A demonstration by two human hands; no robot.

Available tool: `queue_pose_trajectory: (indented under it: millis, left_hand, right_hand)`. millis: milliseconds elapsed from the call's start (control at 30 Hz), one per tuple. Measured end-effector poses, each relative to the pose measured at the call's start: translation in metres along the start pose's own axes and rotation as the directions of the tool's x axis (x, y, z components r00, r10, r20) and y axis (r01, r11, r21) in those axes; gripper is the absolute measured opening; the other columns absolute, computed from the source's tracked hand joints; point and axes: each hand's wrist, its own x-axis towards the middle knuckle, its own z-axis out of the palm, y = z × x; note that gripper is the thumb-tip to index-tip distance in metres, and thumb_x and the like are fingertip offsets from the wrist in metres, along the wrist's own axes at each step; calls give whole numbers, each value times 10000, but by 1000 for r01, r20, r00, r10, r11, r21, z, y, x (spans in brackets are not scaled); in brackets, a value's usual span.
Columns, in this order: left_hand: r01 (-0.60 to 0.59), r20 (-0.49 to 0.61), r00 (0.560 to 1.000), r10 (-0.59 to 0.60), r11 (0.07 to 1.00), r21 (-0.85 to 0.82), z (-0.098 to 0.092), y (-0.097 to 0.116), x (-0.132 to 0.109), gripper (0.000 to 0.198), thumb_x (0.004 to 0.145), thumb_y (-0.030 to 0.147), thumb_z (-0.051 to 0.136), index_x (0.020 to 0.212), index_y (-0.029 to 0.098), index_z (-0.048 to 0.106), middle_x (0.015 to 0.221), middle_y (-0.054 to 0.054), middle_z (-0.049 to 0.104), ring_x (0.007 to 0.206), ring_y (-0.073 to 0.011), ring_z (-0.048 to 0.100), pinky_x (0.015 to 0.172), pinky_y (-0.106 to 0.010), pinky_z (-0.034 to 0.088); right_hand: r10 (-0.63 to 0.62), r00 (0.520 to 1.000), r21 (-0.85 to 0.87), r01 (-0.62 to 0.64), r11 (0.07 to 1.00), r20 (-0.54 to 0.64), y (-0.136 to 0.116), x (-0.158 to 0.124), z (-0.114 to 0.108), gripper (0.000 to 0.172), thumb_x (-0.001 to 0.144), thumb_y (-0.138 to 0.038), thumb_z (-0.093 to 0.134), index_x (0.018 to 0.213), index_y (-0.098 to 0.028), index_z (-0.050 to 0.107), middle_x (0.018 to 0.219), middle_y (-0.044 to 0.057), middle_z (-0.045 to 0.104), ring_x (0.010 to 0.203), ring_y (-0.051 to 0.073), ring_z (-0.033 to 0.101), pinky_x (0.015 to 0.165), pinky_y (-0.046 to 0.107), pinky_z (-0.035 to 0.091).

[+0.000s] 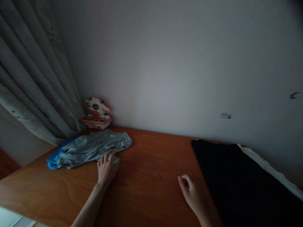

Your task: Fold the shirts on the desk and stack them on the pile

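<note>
A grey T-shirt (94,146) with a pale neck label lies rumpled on the left of the wooden table. Blue cloth (53,159) shows from under its left end. My left hand (107,168) is at the shirt's near edge, fingers bent over a bit of grey fabric that shows between thumb and fingers. My right hand (191,192) hovers over or rests on bare wood, its fingers loosely curled with nothing visible in them. To its right lies a flat black cloth (241,179), apart from the hand.
A cow-shaped toy keyboard (96,115) stands in the back left corner of the table (146,160). A patterned curtain (35,69) hangs at the left. White cloth (265,165) runs behind the black one. A pale wall (165,69) closes off the back.
</note>
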Motion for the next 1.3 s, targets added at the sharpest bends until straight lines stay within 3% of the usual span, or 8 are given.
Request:
queue_pose_trajectory:
  millis: [133, 367, 633, 700, 833, 933, 1133, 1300]
  left_hand:
    - [107, 3, 994, -112, 961, 257, -6, -30, 12, 712, 874, 606, 491, 1354, 83, 548, 1277, -234, 621, 1173, -434, 561, 946, -587, 447]
    - [1, 75, 997, -14, 986, 164, 1, -40, 12, 424, 946, 438, 418, 1000, 195, 761, 847, -106, 690, 819, -278, 663, 761, -389, 513]
    - [-270, -47, 963, 266, 957, -103, 22, 36, -13, 350, 994, 350, 422, 1070, 197, 728, 1076, -124, 630, 988, -220, 628, 874, -348, 559]
    - [-477, 11, 872, 489, 855, -203, 23, 64, -27, 292, 985, 275, 450, 1114, 255, 711, 1109, -95, 649, 1032, -193, 639, 889, -304, 560]
    - [-831, 47, 385, 922, 368, -416, 13, 111, -50, 352, 973, 198, 460, 1285, 257, 612, 1176, -101, 694, 1144, -212, 637, 974, -324, 547]
    - [-846, 5, 263, 965, 233, -480, 5, 133, -58, 389, 956, 220, 523, 1344, 234, 550, 1285, -101, 691, 1297, -231, 566, 1106, -383, 474]
    - [-745, 19, 509, 861, 451, -492, -1, 139, -64, 421, 932, 234, 529, 1349, 203, 478, 1231, -137, 685, 1112, -252, 642, 924, -417, 548]
    - [-594, 5, 748, 664, 672, -442, -1, 108, -57, 266, 912, 127, 501, 1156, 222, 546, 1061, -93, 678, 966, -215, 645, 849, -374, 546]
  right_hand:
    - [-19, 1000, 3, 18, 1000, 18, -2, 2, -1, 503, 909, -701, 434, 739, -256, 597, 640, 26, 669, 577, 216, 646, 563, 294, 452]
    - [-5, 998, -19, 7, 1000, 65, -7, 3, 0, 474, 932, -666, 426, 766, -253, 591, 669, 28, 684, 604, 215, 655, 585, 300, 440]
    - [0, 997, 0, 0, 1000, -79, -11, 3, 5, 512, 902, -712, 438, 827, -238, 616, 673, 36, 678, 582, 202, 623, 571, 302, 457]
    - [-3, 994, 32, 7, 999, -114, -12, 2, 4, 511, 889, -716, 468, 876, -231, 631, 706, 42, 691, 603, 202, 629, 589, 306, 488]
    - [-28, 992, 109, 41, 993, -120, -16, 0, 2, 477, 913, -665, 492, 989, -221, 648, 826, 58, 721, 735, 210, 681, 680, 309, 547]
    - [-94, 994, 92, 99, 991, -54, -19, -5, 0, 423, 962, -589, 469, 1082, -231, 660, 994, 76, 738, 910, 222, 703, 820, 336, 564]
    - [-295, 940, -110, 316, 942, 170, -32, -13, -1, 408, 911, -437, 643, 1291, -289, 621, 1207, 60, 676, 1132, 241, 631, 1010, 383, 494]
    - [-267, 950, -130, 289, 949, 163, -31, -11, 5, 194, 926, -420, 619, 919, -234, 674, 966, 52, 683, 944, 229, 660, 861, 342, 514]
